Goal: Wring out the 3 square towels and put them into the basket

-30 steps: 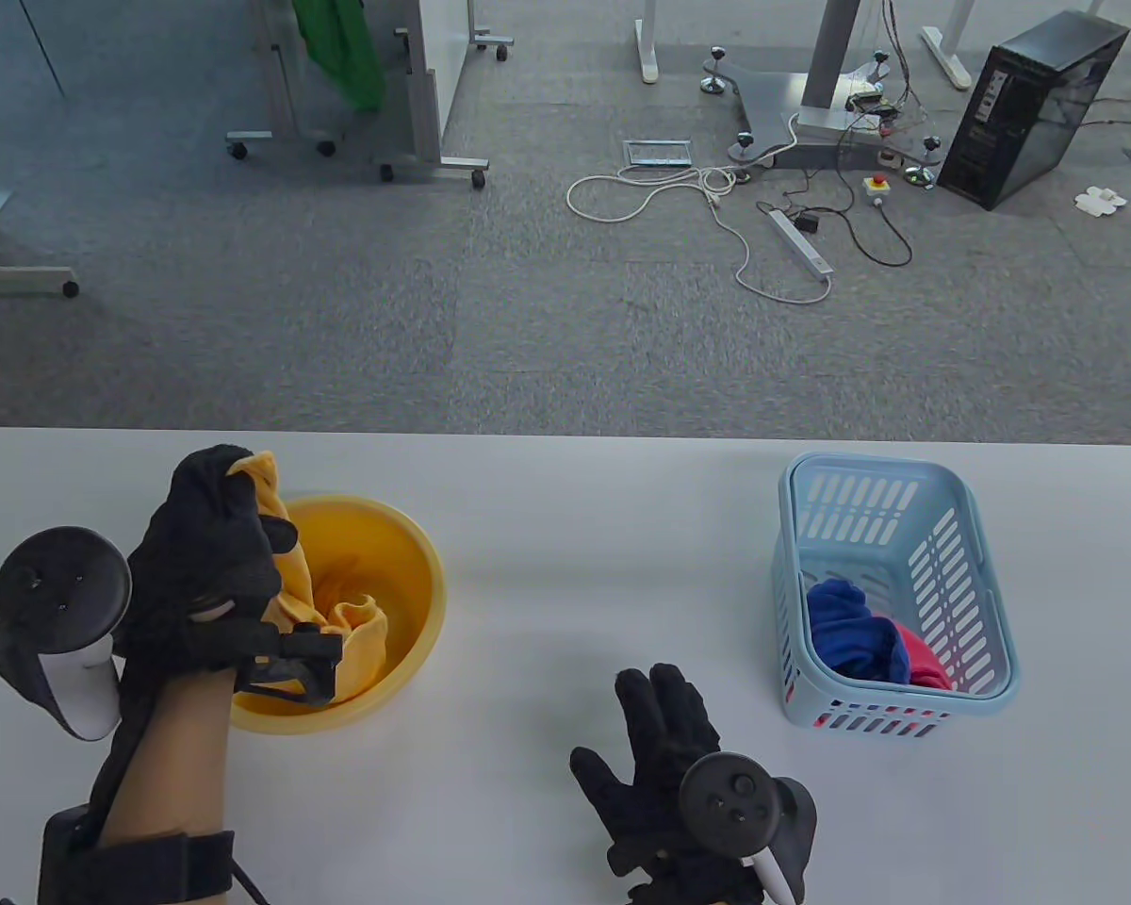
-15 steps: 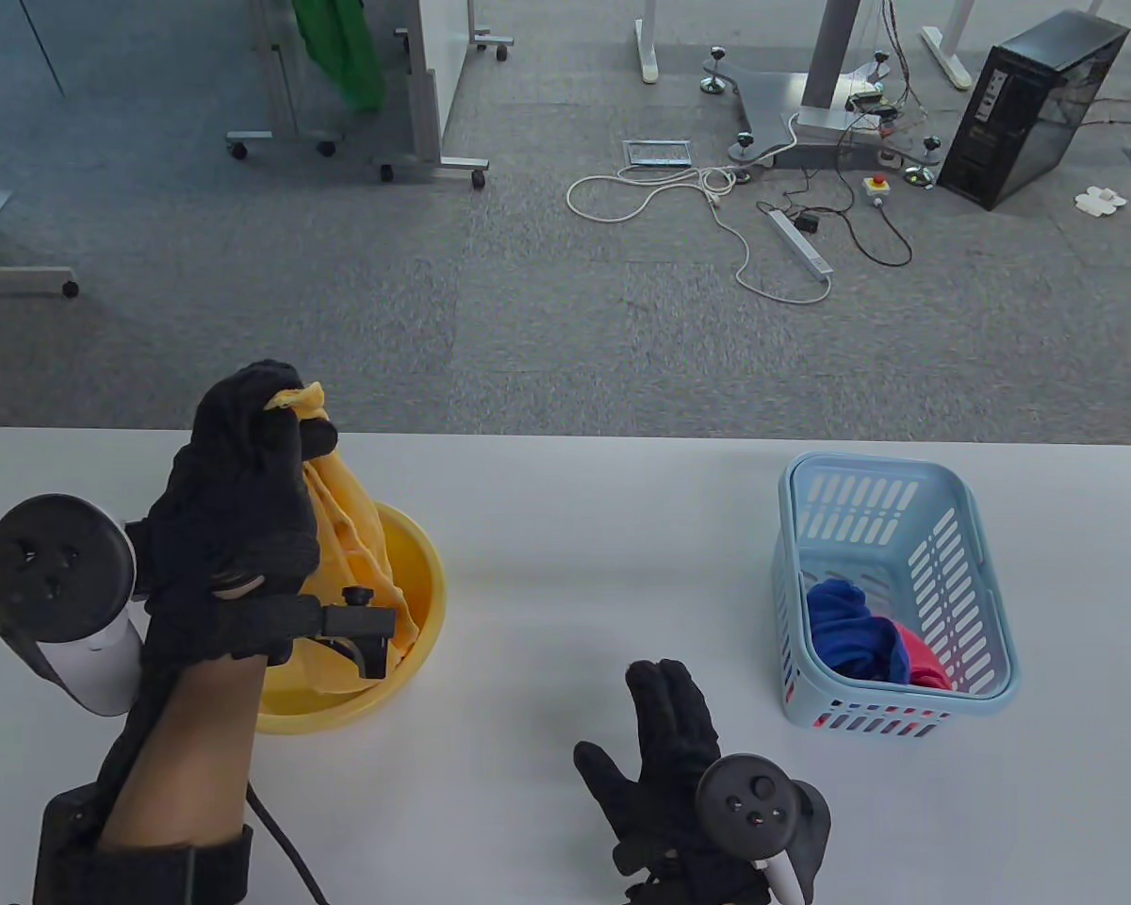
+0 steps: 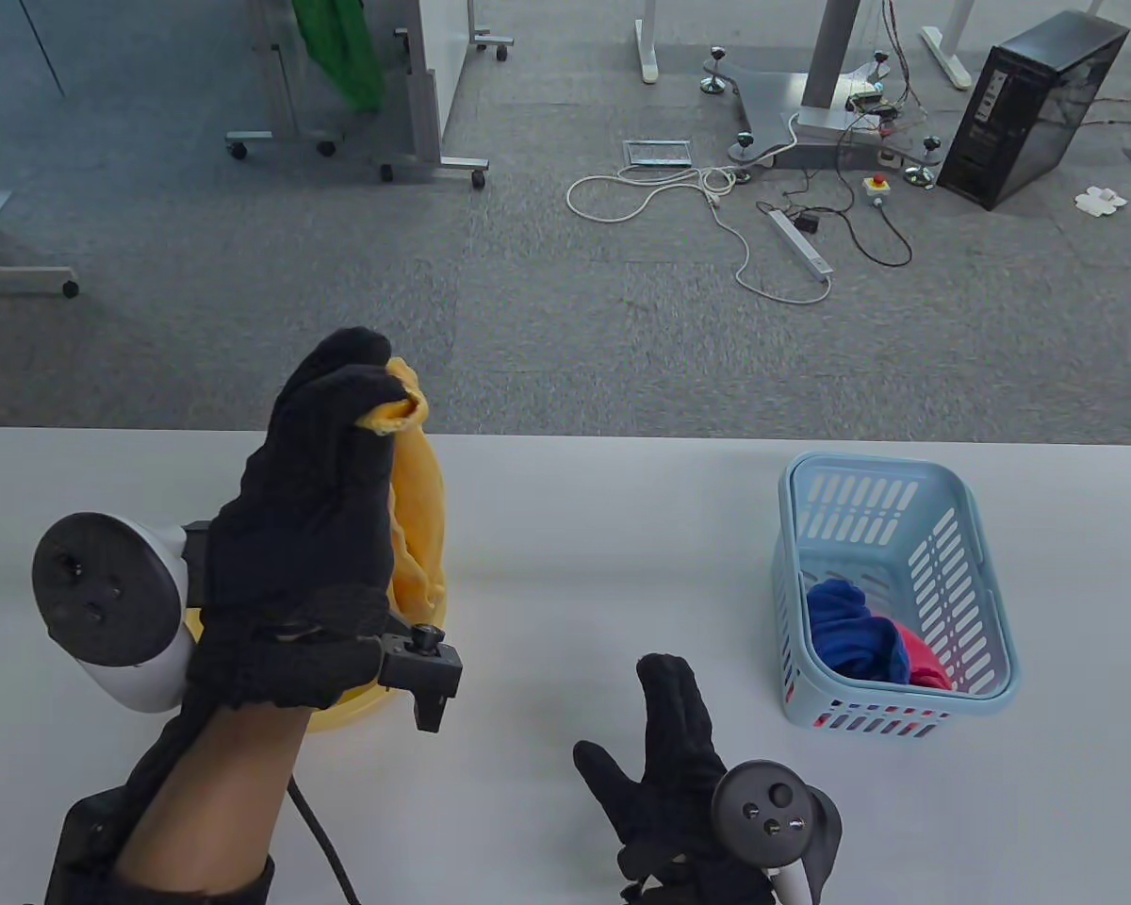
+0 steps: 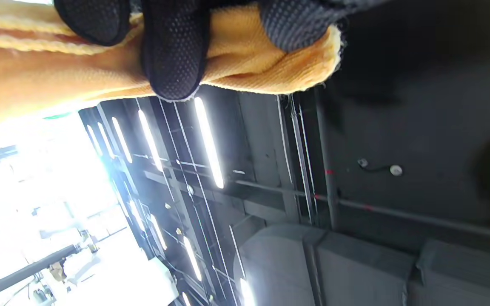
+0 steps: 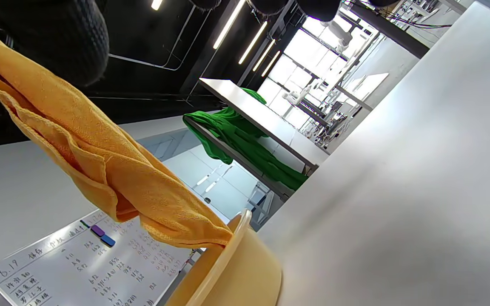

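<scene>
My left hand [image 3: 339, 405] is raised over the yellow basin [image 3: 429, 613] and pinches the top corner of the yellow towel [image 3: 415, 509], which hangs down into the basin. In the left wrist view my fingertips [image 4: 172, 55] clamp the yellow towel [image 4: 245, 63]. In the right wrist view the yellow towel [image 5: 113, 178] drapes down to the rim of the yellow basin [image 5: 236, 263]. My right hand [image 3: 664, 745] rests flat and open on the table near its front edge, holding nothing. The light blue basket [image 3: 961, 566] at the right holds a blue towel [image 3: 848, 627] and a red towel [image 3: 924, 665].
The white table [image 3: 603, 528] spans the view, with bare surface between basin and basket. Beyond its far edge lie grey carpet, cables [image 3: 716, 207] and a black computer tower [image 3: 1032, 108]. A whiteboard [image 5: 79, 263] and green cloth [image 5: 245, 136] appear in the right wrist view.
My left hand has lifted the yellow towel up out of the basin and moved it to the right. My right hand has barely shifted on the table.
</scene>
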Action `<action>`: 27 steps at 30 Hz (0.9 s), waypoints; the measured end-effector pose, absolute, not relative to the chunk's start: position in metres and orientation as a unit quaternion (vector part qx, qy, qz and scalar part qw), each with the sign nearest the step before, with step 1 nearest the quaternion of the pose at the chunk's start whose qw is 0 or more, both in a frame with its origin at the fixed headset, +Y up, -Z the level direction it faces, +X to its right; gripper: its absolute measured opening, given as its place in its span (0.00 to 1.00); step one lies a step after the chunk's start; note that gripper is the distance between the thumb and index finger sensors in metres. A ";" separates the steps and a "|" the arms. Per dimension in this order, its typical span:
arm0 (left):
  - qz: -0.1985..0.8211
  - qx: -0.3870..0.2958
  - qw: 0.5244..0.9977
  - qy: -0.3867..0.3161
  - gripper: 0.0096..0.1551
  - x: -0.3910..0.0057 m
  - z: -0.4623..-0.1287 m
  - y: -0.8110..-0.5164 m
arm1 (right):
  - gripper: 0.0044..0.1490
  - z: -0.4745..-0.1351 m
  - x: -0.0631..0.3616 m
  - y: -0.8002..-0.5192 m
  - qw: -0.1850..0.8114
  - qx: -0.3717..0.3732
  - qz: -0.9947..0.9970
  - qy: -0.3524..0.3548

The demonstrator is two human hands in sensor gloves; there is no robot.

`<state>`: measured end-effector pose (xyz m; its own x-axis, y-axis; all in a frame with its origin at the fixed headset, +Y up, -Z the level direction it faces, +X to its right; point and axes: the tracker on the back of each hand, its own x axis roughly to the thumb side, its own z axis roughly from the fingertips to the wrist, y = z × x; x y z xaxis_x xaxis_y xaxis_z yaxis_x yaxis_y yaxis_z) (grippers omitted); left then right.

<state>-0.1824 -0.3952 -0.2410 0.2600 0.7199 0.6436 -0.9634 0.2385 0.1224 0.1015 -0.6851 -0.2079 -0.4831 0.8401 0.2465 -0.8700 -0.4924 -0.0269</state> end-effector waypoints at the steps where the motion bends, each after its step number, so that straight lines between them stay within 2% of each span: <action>1: 0.564 0.252 0.747 -0.246 0.24 -0.177 -0.240 -0.396 | 0.66 -0.207 0.102 -0.684 0.502 0.102 0.856 -0.076; 7: 0.573 0.210 0.732 -0.303 0.24 -0.153 -0.231 -0.399 | 0.70 -0.200 0.101 -0.675 0.546 0.115 0.825 -0.097; 12: 0.624 0.176 0.688 -0.327 0.24 -0.133 -0.221 -0.406 | 0.78 -0.194 0.098 -0.665 0.500 0.138 0.849 -0.103; 18: 0.586 0.130 0.710 -0.369 0.24 -0.106 -0.219 -0.418 | 0.87 -0.192 0.096 -0.663 0.518 0.135 0.837 -0.114; 23: 0.587 0.080 0.702 -0.395 0.24 -0.087 -0.215 -0.430 | 0.88 -0.198 0.102 -0.674 0.552 0.101 0.818 -0.125; 27: 0.606 0.037 0.680 -0.411 0.24 -0.077 -0.212 -0.442 | 0.85 -0.204 0.108 -0.682 0.571 0.075 0.809 -0.119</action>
